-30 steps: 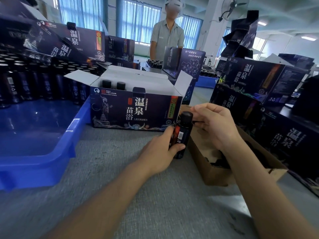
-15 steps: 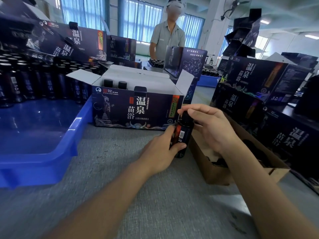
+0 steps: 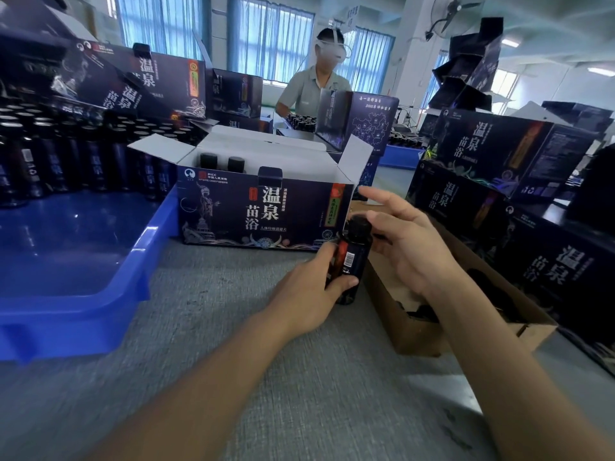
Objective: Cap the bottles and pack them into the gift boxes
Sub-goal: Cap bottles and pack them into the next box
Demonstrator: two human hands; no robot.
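**Grip state.** The left grip (image 3: 309,294) is wrapped round the lower body of the bottle (image 3: 352,257), thumb across the front below the label and fingers behind. The right grip (image 3: 409,247) is at the cap (image 3: 359,226). Its thumb lies against the cap's right side and its index finger points straight out past it. Whether it pinches the cap cannot be determined.

**Location.** The bottle is upright, right of the surface (image 3: 233,361) centre. It is just in front of the gift box (image 3: 266,211) and beside the near-left corner of the brown carton (image 3: 416,331). Whether its base rests on the surface is not clear.

**Handling.** The bottle appears small, rigid and light enough for one hand. Its dark glossy wall is probably slippery and may be breakable. Take hold on the label band, where friction should be better. Apply torque at the cap only.

**Pose.** Both forearms come from the near edge and converge on the bottle, with the left wrist low and the right wrist raised above the carton.

**Surroundings.** The gift box is open and holds two capped bottles (image 3: 208,159) at its rear left. A blue tray (image 3: 83,277) lies toward the left edge.
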